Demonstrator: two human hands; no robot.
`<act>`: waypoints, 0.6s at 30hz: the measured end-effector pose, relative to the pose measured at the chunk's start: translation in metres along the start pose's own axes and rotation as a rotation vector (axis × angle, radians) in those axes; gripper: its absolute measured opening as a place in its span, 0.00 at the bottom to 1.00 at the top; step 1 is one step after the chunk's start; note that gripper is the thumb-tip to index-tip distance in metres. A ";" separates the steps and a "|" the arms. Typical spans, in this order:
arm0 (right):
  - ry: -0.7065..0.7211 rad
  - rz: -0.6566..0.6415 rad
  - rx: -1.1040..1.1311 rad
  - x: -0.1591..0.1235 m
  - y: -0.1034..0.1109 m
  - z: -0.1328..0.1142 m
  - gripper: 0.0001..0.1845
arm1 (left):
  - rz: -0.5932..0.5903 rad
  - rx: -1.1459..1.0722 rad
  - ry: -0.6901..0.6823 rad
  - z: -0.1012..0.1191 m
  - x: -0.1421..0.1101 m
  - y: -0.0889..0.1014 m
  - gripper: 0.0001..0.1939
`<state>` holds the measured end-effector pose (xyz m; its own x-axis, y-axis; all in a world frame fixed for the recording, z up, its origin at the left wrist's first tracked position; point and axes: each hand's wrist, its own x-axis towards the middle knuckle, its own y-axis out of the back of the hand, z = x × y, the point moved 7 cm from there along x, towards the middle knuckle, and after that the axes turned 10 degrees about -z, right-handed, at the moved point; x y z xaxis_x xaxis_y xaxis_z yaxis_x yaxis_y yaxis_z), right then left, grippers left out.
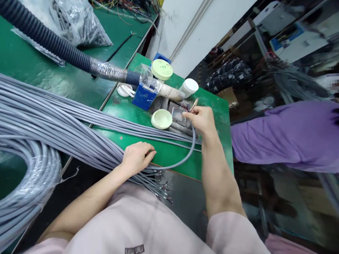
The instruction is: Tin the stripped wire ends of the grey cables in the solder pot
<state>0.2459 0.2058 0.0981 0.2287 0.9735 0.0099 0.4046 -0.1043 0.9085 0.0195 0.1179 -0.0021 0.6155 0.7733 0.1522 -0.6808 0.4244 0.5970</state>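
My right hand (200,119) pinches the end of a grey cable (191,150) above the green bench; thin coloured wires show at its fingertips. From there the cable curves down and back toward my left hand (138,157). That hand rests palm down on the bundle of grey cables (101,147), thumb apart from its loosely curled fingers, with no grip visible. Just left of my right fingers is a small metal block with a clear plate (178,114). Beside it sits an open pale-yellow tub (161,119). Stripped cable ends (163,187) hang over the bench's near edge.
A ribbed hose (65,53) crosses to a pale nozzle (169,91) by a blue box (144,97). Behind stand a yellow-lidded tub (162,69) and a white cup (190,87). Coiled cable (41,170) lies left. A person in a purple top (289,138) is at the right.
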 end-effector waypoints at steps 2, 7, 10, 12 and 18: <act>-0.060 0.034 -0.006 0.006 0.002 0.021 0.15 | -0.004 -0.003 0.006 0.001 0.001 0.000 0.10; -0.147 0.056 -0.023 0.022 -0.004 0.054 0.17 | -0.019 -0.004 0.025 0.002 0.004 0.000 0.09; -0.176 0.055 -0.034 0.028 -0.008 0.064 0.18 | -0.028 -0.010 0.047 0.001 0.005 0.000 0.08; -0.177 0.051 -0.046 0.032 -0.010 0.067 0.19 | -0.029 -0.008 0.056 0.001 0.005 0.000 0.09; -0.183 0.013 -0.100 0.041 -0.020 0.067 0.20 | -0.019 0.003 0.049 0.001 0.005 0.000 0.09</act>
<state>0.3063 0.2340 0.0523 0.3939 0.9180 -0.0456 0.3128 -0.0872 0.9458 0.0231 0.1216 -0.0008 0.6079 0.7874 0.1020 -0.6682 0.4380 0.6014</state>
